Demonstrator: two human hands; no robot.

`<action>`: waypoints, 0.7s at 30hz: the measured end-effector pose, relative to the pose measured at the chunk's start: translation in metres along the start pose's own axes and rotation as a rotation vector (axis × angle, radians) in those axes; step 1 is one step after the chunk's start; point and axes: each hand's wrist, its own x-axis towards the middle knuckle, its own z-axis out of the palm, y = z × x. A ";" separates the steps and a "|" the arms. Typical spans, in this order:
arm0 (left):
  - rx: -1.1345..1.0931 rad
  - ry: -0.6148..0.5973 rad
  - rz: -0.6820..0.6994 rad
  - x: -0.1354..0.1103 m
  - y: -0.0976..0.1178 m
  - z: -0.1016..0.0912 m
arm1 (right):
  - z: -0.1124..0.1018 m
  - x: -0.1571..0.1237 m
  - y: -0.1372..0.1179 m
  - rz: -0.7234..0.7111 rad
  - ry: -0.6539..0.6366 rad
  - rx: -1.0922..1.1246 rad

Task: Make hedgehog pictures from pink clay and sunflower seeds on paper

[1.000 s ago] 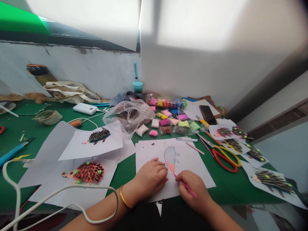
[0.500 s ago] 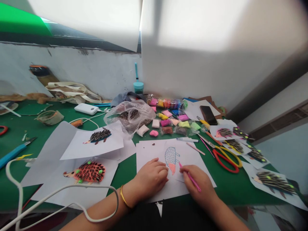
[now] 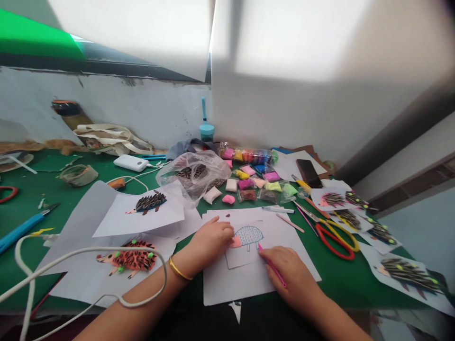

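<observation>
A small white sheet point(image 3: 236, 260) bears a blue-outlined hedgehog drawing point(image 3: 250, 234) with a flat pink clay head point(image 3: 235, 242) at its left end. It rests on larger white paper point(image 3: 223, 289). My left hand point(image 3: 213, 241) lies on the paper by the clay head, its fingers loosely bent and laid against the sheet's left side. My right hand point(image 3: 293, 274) grips a slim pink clay tool point(image 3: 277, 273), its tip close to the drawing's hind leg. A tiny dark bit of clay point(image 3: 228, 215) sits near the top of the paper.
Packets of coloured clay point(image 3: 245, 183) and a plastic bag of seeds point(image 3: 192, 175) lie behind the paper. Scissors point(image 3: 334, 241), a phone point(image 3: 308, 173) and finished hedgehog pictures point(image 3: 408, 274) are at right. A white cable point(image 3: 88, 251) loops across my left forearm.
The small sheet has been turned, so the pink head that pointed down now points left. My left hand has shifted left and slightly up; the right still holds the pink tool.
</observation>
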 end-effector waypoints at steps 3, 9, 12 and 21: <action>0.004 0.119 -0.156 0.007 -0.002 -0.011 | 0.001 0.001 -0.003 0.015 -0.004 0.016; -0.176 0.296 -0.327 0.012 -0.013 -0.022 | -0.005 0.007 0.026 0.024 0.045 -0.050; -0.277 0.310 -0.405 0.014 -0.022 -0.021 | -0.003 0.008 0.039 0.051 0.050 -0.113; -0.243 0.203 -0.419 0.027 -0.008 -0.017 | 0.000 0.010 0.032 0.117 0.071 -0.169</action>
